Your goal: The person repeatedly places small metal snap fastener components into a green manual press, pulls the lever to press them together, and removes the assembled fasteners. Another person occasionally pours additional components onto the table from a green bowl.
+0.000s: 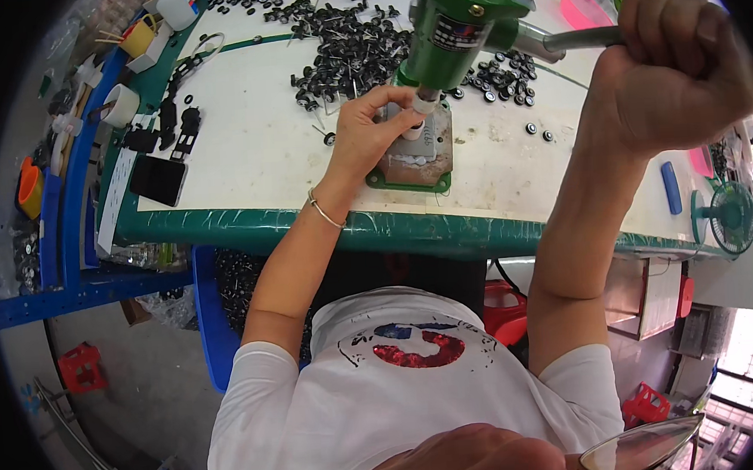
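Note:
A green hand press (447, 45) stands on the table in front of me, its base plate (437, 164) close to the front edge. High on the right, my right hand (677, 70) is closed in a fist around the metal press lever (584, 39). My left hand (372, 130) reaches under the ram, with thumb and forefinger pinched at its white tip (424, 103). A small white part (414, 133) shows just below the thumb; the fingers hide most of it. Behind the press lies a heap of small black wheel-like parts (348, 56), some with metal pins.
More black wheels (505, 79) lie right of the press, two apart from them. A phone (158, 180), black plastic pieces (186, 133) and a white cup (120, 105) are at left. A blue bar (671, 188) and green fan (731, 216) stand right. A blue bin (212, 331) sits below the edge.

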The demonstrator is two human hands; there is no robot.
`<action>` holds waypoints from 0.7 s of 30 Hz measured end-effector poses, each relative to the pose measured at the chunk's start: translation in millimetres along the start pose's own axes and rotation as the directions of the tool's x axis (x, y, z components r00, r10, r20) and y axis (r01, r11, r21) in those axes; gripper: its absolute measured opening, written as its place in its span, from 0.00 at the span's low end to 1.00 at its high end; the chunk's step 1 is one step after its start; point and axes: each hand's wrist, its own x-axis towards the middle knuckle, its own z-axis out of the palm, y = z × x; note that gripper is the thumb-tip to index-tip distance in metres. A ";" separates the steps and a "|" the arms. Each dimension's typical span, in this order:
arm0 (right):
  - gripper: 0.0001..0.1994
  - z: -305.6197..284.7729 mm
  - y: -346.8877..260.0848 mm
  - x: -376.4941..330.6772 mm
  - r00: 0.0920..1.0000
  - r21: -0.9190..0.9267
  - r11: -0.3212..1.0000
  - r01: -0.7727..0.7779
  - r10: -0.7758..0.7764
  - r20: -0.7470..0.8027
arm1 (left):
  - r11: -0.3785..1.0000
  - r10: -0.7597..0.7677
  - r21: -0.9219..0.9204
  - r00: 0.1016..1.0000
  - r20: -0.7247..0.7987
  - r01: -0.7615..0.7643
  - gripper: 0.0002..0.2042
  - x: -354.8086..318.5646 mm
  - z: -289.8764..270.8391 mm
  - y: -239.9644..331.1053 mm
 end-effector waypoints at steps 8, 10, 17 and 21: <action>0.12 -2.1 39.7 46.7 0.969 -0.130 0.960 -0.248 0.248 -0.015 | 0.989 -0.122 0.092 0.992 0.024 0.119 0.14 -3.7 0.1 22.0; 0.11 4.5 58.3 54.3 0.931 0.002 0.933 -0.361 0.360 0.064 | 0.991 -0.130 0.044 0.991 0.006 0.130 0.14 -0.4 -2.5 14.2; 0.11 -30.5 104.7 56.4 0.749 0.136 0.736 -0.663 0.648 0.138 | 0.928 -0.250 -0.329 0.948 -0.194 0.177 0.07 -11.6 -66.1 12.1; 0.11 -42.6 111.7 10.0 0.762 0.144 0.751 -0.644 0.647 0.028 | 0.817 -0.238 0.496 0.955 -0.177 0.296 0.12 -32.5 -94.6 17.4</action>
